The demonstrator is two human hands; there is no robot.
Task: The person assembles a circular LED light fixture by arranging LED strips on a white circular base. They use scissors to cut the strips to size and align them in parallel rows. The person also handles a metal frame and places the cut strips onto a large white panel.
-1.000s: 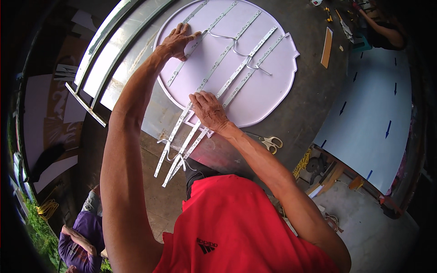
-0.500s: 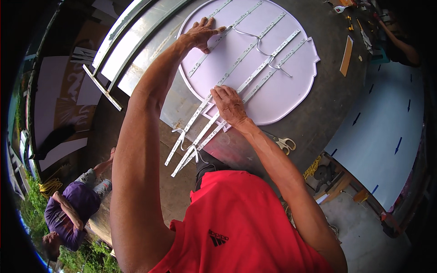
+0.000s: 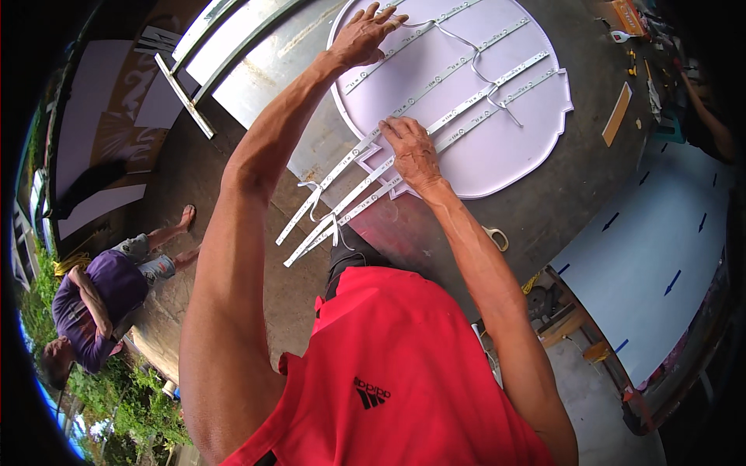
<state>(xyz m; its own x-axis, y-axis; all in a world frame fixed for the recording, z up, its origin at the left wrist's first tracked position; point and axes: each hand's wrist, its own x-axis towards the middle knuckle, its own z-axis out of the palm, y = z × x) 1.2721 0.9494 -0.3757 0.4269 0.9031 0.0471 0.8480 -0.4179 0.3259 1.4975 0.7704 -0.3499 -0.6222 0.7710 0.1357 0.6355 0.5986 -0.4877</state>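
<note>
A pale lilac round panel (image 3: 513,147) with a raised rim and notched edges lies on the dark table. Several white LED strips (image 3: 460,106) run slantwise across it, joined by thin white wires (image 3: 475,58). Three strip ends (image 3: 330,200) stick out past the rim towards my body. My left hand (image 3: 364,37) is at the panel's far left edge, fingers spread, near a strip and a wire. Bent over the strips at the panel's near edge, my right hand (image 3: 413,155) has its fingertips on one LED strip; what lies beneath its palm is hidden.
Scissors (image 3: 497,238) lie beside my right forearm, partly hidden. A brown flat piece (image 3: 618,114) and tools (image 3: 653,85) are at the right. A metal frame (image 3: 186,101) stands at the left. A large pale-blue sheet (image 3: 645,233) is far right. Another person (image 3: 105,299) is at left.
My view has turned, so the panel appears higher and further right. Both hands stay near the same parts of it. More of the other person's legs shows at the left.
</note>
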